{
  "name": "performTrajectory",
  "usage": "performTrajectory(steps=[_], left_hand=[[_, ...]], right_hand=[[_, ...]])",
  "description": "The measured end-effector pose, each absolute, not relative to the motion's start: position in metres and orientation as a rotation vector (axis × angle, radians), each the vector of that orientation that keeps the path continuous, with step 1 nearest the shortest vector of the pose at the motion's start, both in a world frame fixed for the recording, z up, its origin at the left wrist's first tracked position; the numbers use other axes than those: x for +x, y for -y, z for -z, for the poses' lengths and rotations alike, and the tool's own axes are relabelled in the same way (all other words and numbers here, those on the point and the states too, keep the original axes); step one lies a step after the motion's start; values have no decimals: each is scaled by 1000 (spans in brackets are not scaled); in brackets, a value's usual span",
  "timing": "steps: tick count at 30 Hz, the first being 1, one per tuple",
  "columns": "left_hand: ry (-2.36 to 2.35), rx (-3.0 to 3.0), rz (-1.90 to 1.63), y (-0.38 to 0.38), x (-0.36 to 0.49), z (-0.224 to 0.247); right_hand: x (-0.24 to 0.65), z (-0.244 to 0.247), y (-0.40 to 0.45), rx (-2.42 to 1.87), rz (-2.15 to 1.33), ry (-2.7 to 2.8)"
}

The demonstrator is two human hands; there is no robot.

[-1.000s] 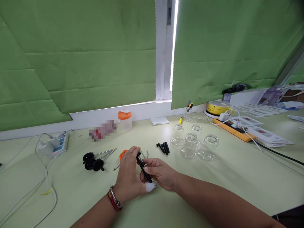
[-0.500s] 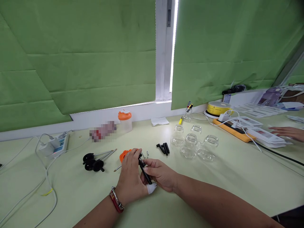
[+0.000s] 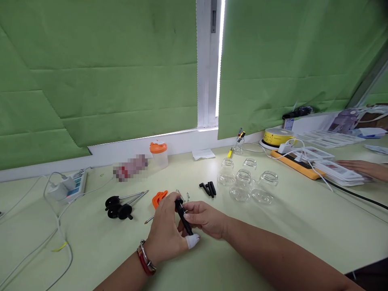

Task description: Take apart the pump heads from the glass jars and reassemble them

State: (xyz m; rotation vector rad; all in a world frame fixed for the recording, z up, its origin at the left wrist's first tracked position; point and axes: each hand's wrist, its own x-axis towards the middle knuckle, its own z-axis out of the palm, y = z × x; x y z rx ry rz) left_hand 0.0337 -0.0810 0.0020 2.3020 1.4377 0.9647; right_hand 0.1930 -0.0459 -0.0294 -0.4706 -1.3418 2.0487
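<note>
Green blinds (image 3: 121,81) are hanging beyond the far edge of the table (image 3: 100,250). Toward its near edge, your left hand (image 3: 166,231) is spanning a black part (image 3: 184,220) with thumb and fingers, while your right hand (image 3: 210,220) is pinching its middle. Glass jars (image 3: 241,193) are standing rightward, nearer the far edge.
</note>
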Motion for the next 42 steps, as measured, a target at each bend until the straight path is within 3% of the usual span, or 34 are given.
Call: performTrajectory(steps=[4, 9, 12, 16, 26, 42], left_hand=[[-1323, 2102, -935, 83, 28, -13], [-1160, 1817, -832, 87, 26, -27], [-1051, 1642, -741, 91, 27, -30], [-930, 1393, -654, 94, 29, -31], [-856, 1048, -575, 84, 24, -24], [-840, 1031, -496, 79, 19, -18]], right_hand=[[207, 36, 23, -715, -1768, 1450], [220, 47, 0, -1196, -1043, 1726], [218, 52, -1, -1244, -682, 2043], [208, 51, 4, -1310, -445, 2303], [211, 45, 3, -1314, -525, 2312], [214, 35, 10, -1319, -575, 2340]])
